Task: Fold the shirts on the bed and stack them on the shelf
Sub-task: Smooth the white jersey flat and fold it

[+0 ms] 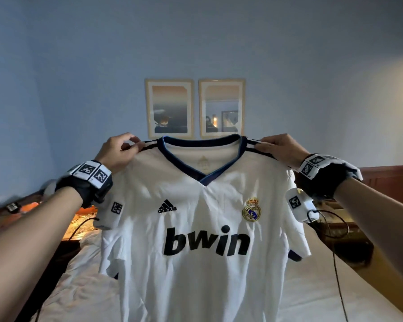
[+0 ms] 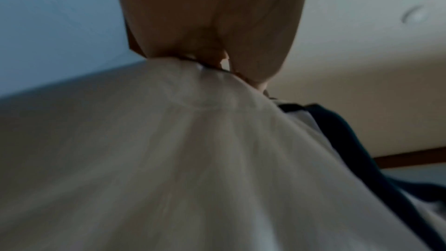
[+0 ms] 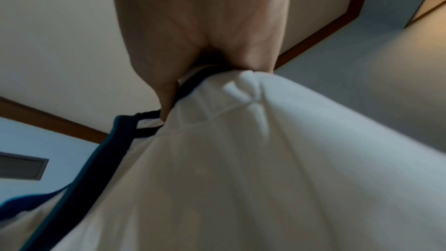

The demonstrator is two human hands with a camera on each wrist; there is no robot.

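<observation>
A white football shirt with a navy V-neck collar, black "bwin" print and a crest hangs upright in mid-air, front facing me, above the bed. My left hand pinches its left shoulder at the black stripes. My right hand pinches the other shoulder. Both sleeves droop at the sides. In the left wrist view the left hand grips bunched white shirt cloth. In the right wrist view the right hand holds the shirt fabric beside the dark collar edge.
The bed's white sheet spreads below and behind the shirt. Two framed pictures hang on the blue wall ahead. A wooden headboard or ledge runs at right; a warm light glows by the bedside at left. Cables trail from both wrists.
</observation>
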